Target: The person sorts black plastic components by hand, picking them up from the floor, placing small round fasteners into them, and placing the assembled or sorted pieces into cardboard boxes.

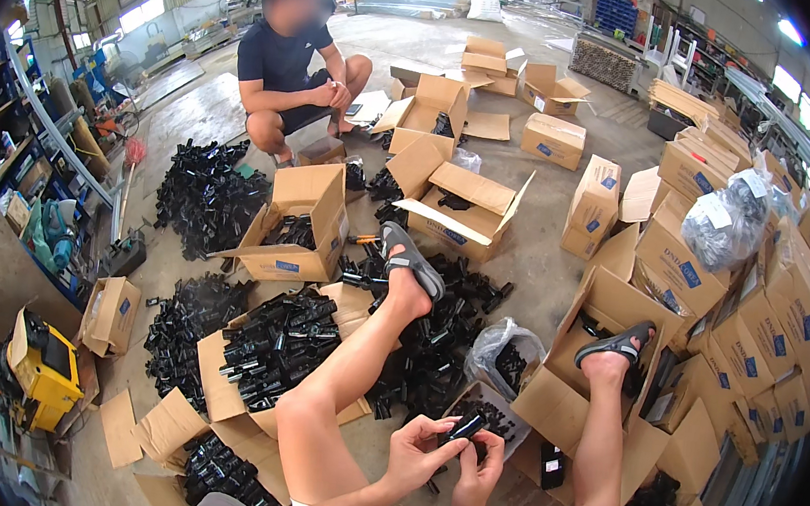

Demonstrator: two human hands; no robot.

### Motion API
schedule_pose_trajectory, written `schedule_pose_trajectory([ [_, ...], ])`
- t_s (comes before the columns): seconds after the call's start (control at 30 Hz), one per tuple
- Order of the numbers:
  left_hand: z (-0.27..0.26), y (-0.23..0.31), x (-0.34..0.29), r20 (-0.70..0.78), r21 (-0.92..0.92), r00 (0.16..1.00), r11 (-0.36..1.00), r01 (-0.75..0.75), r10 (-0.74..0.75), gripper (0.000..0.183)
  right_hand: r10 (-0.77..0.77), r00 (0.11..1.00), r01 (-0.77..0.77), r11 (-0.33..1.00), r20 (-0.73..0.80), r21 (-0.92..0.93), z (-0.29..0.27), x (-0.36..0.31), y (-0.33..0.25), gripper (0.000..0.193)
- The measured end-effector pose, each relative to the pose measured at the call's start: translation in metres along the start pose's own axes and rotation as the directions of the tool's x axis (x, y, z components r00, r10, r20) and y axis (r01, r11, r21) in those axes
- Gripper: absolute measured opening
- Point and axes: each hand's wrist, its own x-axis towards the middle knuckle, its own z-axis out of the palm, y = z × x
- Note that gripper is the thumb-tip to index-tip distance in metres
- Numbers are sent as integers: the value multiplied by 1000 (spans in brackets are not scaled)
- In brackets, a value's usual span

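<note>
— Head view: what do your hands hold?
— Your left hand (pixel 415 454) and right hand (pixel 479 475) both pinch one small black part (pixel 464 427) between your knees.
— And beyond?
— Black parts (pixel 436 339) heaped on the floor (pixel 531 255), open cardboard boxes (pixel 296 218), then a crouching person (pixel 291 66).

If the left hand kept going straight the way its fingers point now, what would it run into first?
The left hand points up and right at the small black part pinched between both hands, so that comes first. Just past it sits the right hand; beyond, probably the clear bag of black parts, though depth is unclear.
</note>
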Motion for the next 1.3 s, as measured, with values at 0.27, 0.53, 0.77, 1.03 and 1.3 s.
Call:
schedule_pose_trajectory([
  [0.27,4,4,-2,20,44,998,998,55,-56,25,174,983,-178,981,57,81,-20,-4,15,22],
  [0.53,12,38,10,131,526,970,844,106,-204,29,357,873,-455,840,332,295,-53,5,25,42],
  [0.77,13,56,11,265,793,950,598,-118,-165,37,435,686,-710,574,583,408,-61,-6,61,57],
  [1.03,57,29,17,441,682,891,685,-259,-103,36,467,732,-663,655,496,363,-98,-3,19,45],
  [1.3,71,-26,-2,424,654,885,741,-153,-191,32,515,821,-571,750,247,334,-179,-24,16,29],
])
